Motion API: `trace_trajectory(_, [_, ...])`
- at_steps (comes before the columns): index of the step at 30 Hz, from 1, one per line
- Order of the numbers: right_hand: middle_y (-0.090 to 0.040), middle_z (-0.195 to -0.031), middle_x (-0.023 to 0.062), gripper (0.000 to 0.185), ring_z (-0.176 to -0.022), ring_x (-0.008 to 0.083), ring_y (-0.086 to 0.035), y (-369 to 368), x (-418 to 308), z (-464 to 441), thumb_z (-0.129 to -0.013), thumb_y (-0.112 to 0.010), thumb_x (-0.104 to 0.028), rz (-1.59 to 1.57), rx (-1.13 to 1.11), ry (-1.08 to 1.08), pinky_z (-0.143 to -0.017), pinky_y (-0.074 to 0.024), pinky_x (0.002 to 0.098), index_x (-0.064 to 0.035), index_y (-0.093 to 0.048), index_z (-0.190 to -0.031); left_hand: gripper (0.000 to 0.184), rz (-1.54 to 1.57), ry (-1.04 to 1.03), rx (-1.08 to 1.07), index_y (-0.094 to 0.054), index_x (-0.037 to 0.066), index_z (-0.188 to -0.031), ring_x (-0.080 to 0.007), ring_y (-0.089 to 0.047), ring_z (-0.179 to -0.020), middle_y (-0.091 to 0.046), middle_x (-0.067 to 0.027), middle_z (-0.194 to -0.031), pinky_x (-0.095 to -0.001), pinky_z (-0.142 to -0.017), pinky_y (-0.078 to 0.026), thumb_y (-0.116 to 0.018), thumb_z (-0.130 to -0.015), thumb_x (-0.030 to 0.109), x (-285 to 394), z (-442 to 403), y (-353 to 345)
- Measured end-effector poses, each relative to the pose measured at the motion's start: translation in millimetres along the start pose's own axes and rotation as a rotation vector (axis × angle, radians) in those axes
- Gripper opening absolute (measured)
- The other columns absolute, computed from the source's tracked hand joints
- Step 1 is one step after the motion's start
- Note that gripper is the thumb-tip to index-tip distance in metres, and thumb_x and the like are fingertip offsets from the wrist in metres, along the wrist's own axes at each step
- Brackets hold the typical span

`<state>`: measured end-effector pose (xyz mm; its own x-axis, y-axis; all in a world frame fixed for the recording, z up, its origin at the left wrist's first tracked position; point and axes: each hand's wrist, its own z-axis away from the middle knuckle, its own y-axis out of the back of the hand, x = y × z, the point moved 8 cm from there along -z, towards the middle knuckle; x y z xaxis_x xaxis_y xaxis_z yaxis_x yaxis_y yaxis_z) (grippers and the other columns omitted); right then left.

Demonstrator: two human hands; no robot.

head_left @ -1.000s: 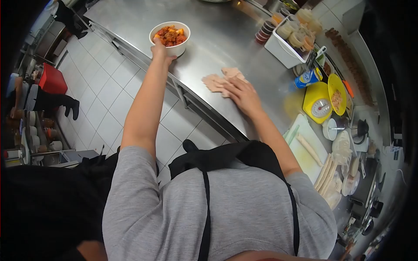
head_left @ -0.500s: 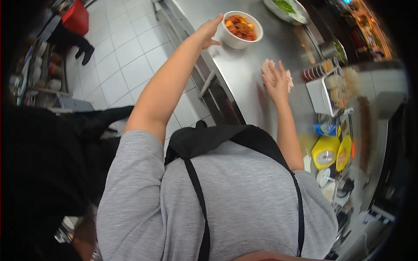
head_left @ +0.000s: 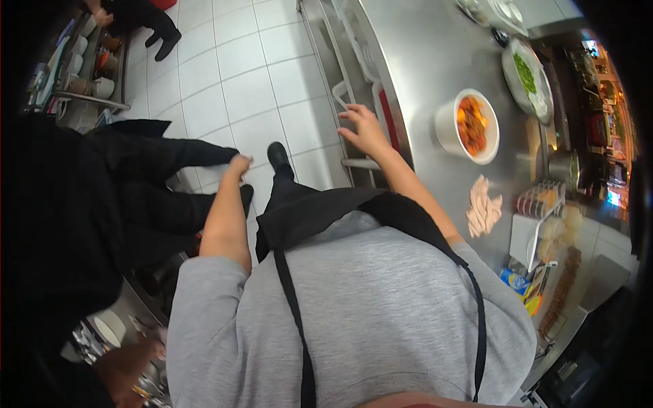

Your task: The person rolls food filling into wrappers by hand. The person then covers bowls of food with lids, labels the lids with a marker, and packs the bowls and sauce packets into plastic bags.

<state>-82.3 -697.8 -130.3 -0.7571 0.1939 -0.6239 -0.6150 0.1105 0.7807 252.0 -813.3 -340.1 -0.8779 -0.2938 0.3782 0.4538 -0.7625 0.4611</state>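
Observation:
My right hand (head_left: pixel 365 132) is open, its fingers apart and holding nothing. It reaches past the counter's front edge, close to a pale handle (head_left: pixel 340 94) below the top. My left hand (head_left: pixel 239 165) hangs low over the floor beside a person in black; its fingers are too small and blurred to read. On the steel counter (head_left: pixel 425 129) stands a white bowl (head_left: pixel 445 129) with red-orange chunky food (head_left: pixel 472 126) in it. A crumpled pinkish cloth (head_left: pixel 483 209) lies near the bowl, touched by neither hand.
A metal bowl with chopped greens (head_left: pixel 524 73) stands at the counter's back. A wire rack (head_left: pixel 541 199) and a white bin (head_left: pixel 524 238) are to the right. One person in black (head_left: pixel 61 224) stands close on my left; another person's legs (head_left: pixel 163 37) show farther off.
My right hand has left the cloth and swung left to the counter's front edge. The left hand has come away from the bowl and dropped to my side. My view has turned left.

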Motion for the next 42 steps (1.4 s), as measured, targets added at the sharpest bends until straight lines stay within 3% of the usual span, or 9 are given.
trace_trajectory(4, [-0.049, -0.119, 0.0150, 0.037, -0.111, 0.0322, -0.047, -13, 77, -102, -0.073, -0.070, -0.020, -0.044, 0.226, -0.174, -0.094, -0.0391, 0.0385, -0.0060, -0.060, -0.105, 0.050, 0.045, -0.029, -0.135, -0.054, -0.001, -0.114, -0.0342, -0.059, -0.096, -0.060, -0.0174, -0.107, -0.0515, -0.064, -0.051, -0.059, -0.082, 0.036, 14, -23, 27])
trace_trajectory(7, [-0.047, -0.124, 0.0183, 0.042, -0.114, 0.0359, -0.045, -8, 126, -152, -0.076, -0.063, -0.019, 0.016, 0.401, -0.415, -0.097, -0.0365, 0.0409, -0.0034, -0.053, -0.114, 0.048, -0.096, -0.229, -0.072, -0.055, 0.001, -0.114, -0.0320, -0.058, -0.099, -0.059, -0.0203, -0.108, -0.0387, -0.082, -0.046, -0.057, -0.082, 0.037, 53, -53, 80])
trace_trajectory(9, [-0.045, -0.124, 0.0206, 0.052, -0.117, 0.0348, -0.043, -15, 182, -159, -0.075, -0.067, -0.020, -0.035, 0.380, -0.889, -0.096, -0.0371, 0.0414, -0.0021, -0.049, -0.121, 0.046, -0.179, -0.300, -0.061, -0.055, 0.002, -0.114, -0.0311, -0.058, -0.100, -0.060, -0.0205, -0.107, -0.0356, -0.086, -0.045, -0.056, -0.082, 0.036, 72, -73, 107])
trace_trajectory(20, [-0.045, -0.125, 0.0211, 0.052, -0.117, 0.0347, -0.043, -40, 268, -164, -0.077, -0.063, -0.022, -0.215, 0.453, -1.244, -0.097, -0.0366, 0.0410, -0.0009, -0.048, -0.121, 0.043, -0.414, -0.197, -0.159, -0.054, 0.004, -0.114, -0.0297, -0.060, -0.093, -0.061, -0.0189, -0.101, -0.0364, -0.083, -0.046, -0.060, -0.082, 0.033, 104, -211, 189])
trace_trajectory(26, [-0.046, -0.125, 0.0214, 0.052, -0.117, 0.0347, -0.043, -40, 269, -141, -0.078, -0.061, -0.024, -0.301, 0.562, -1.397, -0.097, -0.0363, 0.0407, -0.0002, -0.047, -0.122, 0.042, -0.714, -0.447, -0.289, -0.053, 0.001, -0.115, -0.0275, -0.060, -0.095, -0.060, -0.0183, -0.105, -0.0349, -0.085, -0.046, -0.055, -0.086, 0.032, 287, -196, 204])
trace_trajectory(31, [-0.046, -0.125, 0.0217, 0.052, -0.117, 0.0347, -0.044, -44, 249, -120, -0.079, -0.060, -0.026, -0.357, 0.668, -1.523, -0.097, -0.0361, 0.0405, 0.0005, -0.046, -0.122, 0.038, -0.506, -0.929, -0.523, -0.057, 0.002, -0.109, -0.0278, -0.060, -0.091, -0.059, -0.0168, -0.106, -0.0387, -0.081, -0.047, -0.060, -0.083, 0.030, 438, -185, 97])
trace_trajectory(34, [-0.046, -0.125, 0.0218, 0.052, -0.117, 0.0346, -0.044, -51, 234, -111, -0.080, -0.059, -0.026, -0.388, 0.753, -1.601, -0.097, -0.0359, 0.0404, 0.0008, -0.046, -0.122, 0.042, -0.491, -0.845, -0.874, -0.052, 0.001, -0.115, -0.0266, -0.058, -0.097, -0.058, -0.0162, -0.108, -0.0395, -0.083, -0.046, -0.060, -0.084, 0.027, 496, -135, 13])
trace_trajectory(36, [-0.046, -0.125, 0.0220, 0.053, -0.117, 0.0346, -0.044, -51, 224, -108, -0.080, -0.058, -0.027, -0.399, 0.817, -1.654, -0.098, -0.0358, 0.0403, 0.0011, -0.046, -0.123, 0.051, -0.297, -0.374, -1.075, -0.043, -0.001, -0.124, -0.0255, -0.054, -0.105, -0.055, -0.0169, -0.113, -0.0368, -0.087, -0.044, -0.060, -0.084, 0.025, 484, -147, -48])
trace_trajectory(42, [-0.046, -0.125, 0.0223, 0.053, -0.117, 0.0346, -0.044, -58, 201, -116, -0.081, -0.056, -0.029, -0.459, 0.964, -1.726, -0.098, -0.0355, 0.0401, 0.0018, -0.045, -0.123, 0.050, -0.302, -0.079, -1.124, -0.042, -0.001, -0.125, -0.0244, -0.054, -0.104, -0.055, -0.0160, -0.114, -0.0356, -0.087, -0.044, -0.059, -0.085, 0.026, 464, -153, -126])
